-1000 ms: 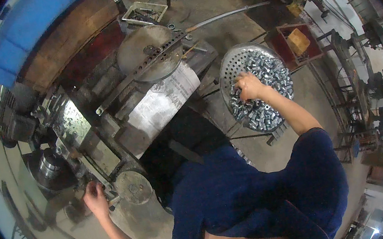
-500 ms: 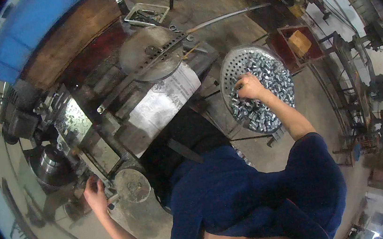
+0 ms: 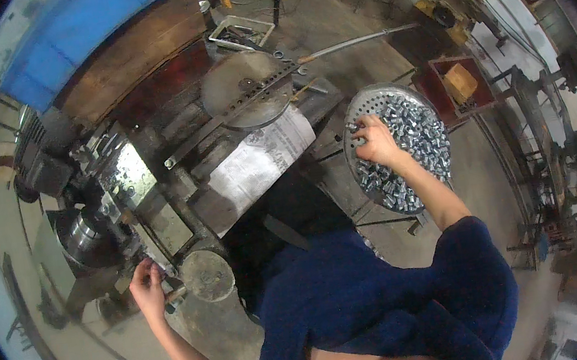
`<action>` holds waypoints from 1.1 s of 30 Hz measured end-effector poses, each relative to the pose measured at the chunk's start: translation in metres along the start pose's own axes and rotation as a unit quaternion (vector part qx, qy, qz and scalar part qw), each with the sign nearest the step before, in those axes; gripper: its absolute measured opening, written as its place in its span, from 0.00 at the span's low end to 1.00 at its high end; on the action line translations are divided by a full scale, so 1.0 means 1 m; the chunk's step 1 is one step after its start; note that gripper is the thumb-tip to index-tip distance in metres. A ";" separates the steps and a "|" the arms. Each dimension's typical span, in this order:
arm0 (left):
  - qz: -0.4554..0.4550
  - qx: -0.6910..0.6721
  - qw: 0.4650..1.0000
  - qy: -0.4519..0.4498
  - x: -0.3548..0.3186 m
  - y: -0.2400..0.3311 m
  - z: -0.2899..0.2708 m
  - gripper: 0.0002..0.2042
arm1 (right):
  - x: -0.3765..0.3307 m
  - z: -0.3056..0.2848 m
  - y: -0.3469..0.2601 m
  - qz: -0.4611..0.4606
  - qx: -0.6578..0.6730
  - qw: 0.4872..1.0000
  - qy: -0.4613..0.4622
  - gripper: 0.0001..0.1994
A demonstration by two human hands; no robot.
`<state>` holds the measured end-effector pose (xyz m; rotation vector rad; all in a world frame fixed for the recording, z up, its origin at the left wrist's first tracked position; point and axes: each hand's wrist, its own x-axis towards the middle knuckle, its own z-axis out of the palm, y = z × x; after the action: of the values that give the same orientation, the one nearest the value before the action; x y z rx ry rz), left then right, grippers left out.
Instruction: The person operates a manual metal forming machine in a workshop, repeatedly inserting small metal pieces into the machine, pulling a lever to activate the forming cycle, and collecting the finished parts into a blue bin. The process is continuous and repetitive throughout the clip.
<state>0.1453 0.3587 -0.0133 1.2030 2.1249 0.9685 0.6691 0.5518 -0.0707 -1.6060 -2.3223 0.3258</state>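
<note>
Locate the short metal sleeves point(image 3: 426, 137) heaped in the perforated metal pan point(image 3: 367, 105), to the right of the lathe-like machine point(image 3: 130, 173). Right hand point(image 3: 375, 140): fingers curled over the left part of the pan, at the edge of the heap; cannot tell whether grasping a sleeve or bare. Left hand point(image 3: 147, 288): fingers bent, beside the machine's pale handle point(image 3: 175, 293) and left of the handwheel-like disc point(image 3: 207, 276); cannot tell whether gripping or merely resting. Possible faults from here: sleeve dropped, through a loose fingertip pinch; several sleeves gathered together, through dense heaping; sleeves spilled over the rim, through a sideways sweep; handle knocked, through inattention to the left hand.
</note>
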 end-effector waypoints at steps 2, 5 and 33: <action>0.020 -0.116 0.992 0.036 -0.009 0.020 0.000 0.10 | 0.010 -0.021 -0.051 -0.098 0.018 0.995 0.030 0.17; 0.035 -0.101 0.994 0.032 -0.012 0.075 0.019 0.10 | 0.023 -0.039 -0.129 -0.240 0.102 0.964 0.054 0.19; 0.161 -0.224 0.961 0.004 -0.016 0.112 0.053 0.06 | 0.071 -0.027 -0.293 -0.453 0.307 0.795 -0.260 0.20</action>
<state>0.2478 0.4019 0.0428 1.3194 1.6118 1.5007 0.4014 0.5164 0.0653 -0.0084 -2.6116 1.2079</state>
